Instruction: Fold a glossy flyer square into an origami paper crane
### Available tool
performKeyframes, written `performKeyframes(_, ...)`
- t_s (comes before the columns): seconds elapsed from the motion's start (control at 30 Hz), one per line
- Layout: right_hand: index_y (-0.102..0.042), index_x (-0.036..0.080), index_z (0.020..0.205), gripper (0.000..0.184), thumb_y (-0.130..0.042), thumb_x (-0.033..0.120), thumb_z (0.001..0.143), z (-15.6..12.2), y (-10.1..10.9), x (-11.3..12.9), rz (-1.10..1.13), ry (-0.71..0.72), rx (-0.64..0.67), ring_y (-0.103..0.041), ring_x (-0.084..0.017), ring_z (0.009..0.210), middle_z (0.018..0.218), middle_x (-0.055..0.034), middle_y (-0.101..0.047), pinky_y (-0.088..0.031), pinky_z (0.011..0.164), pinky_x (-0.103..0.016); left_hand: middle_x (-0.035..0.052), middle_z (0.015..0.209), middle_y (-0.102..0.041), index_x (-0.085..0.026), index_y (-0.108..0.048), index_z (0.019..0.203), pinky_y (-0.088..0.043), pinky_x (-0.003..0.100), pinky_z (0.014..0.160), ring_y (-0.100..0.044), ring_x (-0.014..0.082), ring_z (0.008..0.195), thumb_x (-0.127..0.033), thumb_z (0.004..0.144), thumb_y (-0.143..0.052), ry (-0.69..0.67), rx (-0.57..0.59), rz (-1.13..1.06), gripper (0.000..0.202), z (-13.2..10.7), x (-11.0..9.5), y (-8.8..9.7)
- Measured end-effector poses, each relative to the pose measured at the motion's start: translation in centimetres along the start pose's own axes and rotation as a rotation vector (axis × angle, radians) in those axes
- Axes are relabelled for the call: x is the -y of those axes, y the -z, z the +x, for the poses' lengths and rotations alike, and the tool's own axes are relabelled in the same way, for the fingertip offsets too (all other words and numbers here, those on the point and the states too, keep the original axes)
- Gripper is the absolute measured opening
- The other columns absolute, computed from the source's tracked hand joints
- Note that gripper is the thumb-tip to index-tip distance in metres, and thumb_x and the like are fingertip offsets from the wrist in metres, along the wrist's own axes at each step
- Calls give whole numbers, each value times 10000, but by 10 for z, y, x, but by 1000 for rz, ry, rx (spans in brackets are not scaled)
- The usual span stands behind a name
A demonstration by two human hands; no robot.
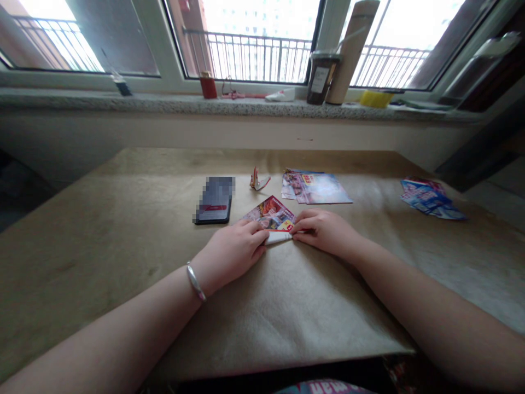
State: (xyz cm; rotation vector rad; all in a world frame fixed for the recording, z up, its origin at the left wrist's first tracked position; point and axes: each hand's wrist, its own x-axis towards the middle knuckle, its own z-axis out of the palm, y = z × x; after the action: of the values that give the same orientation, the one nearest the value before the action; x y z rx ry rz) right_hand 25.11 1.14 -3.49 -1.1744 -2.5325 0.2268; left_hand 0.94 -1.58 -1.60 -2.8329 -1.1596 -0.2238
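Observation:
A colourful printed sheet of paper [271, 212] lies on the table in front of me, its near edge folded over to show a white strip. My left hand [235, 243], with a silver bangle at the wrist, pinches the left end of that fold. At the right end, the thumb and fingers of my right hand [322, 230] press together on the same paper. Just beyond it stands a small folded paper piece [258, 179], white and red. A dark phone [215, 200] lies flat to the left, near my left hand.
Several printed sheets [324, 189] lie in a pile behind my right hand. More blue and red printed papers [430, 197] are at the table's right side. On the windowsill [164, 103] stand a lidded dark cup [322, 76], a tall tube [353, 54] and a red container [208, 86].

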Motion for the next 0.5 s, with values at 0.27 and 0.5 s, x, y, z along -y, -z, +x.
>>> performKeyframes(0.27, -726, 240, 915, 182, -590, 316, 821, 1, 1, 3, -3, -26, 6, -615, -163, 839, 928, -39, -676, -468, 740, -264, 48, 1027, -592, -235, -556, 1167, -506, 358, 810, -550, 208, 941, -279, 919, -402, -19, -5, 29, 295, 0, 2, -2)
performKeyframes(0.5, -724, 236, 894, 165, -598, 308, 816, 2, 2, 4, 10, -35, -3, -616, -158, 831, 917, -44, -673, -461, 741, -261, 65, 1049, -585, -203, -564, 1159, -508, 357, 822, -552, 208, 951, -257, 911, -415, -7, 4, 33, 295, 0, 0, -3)
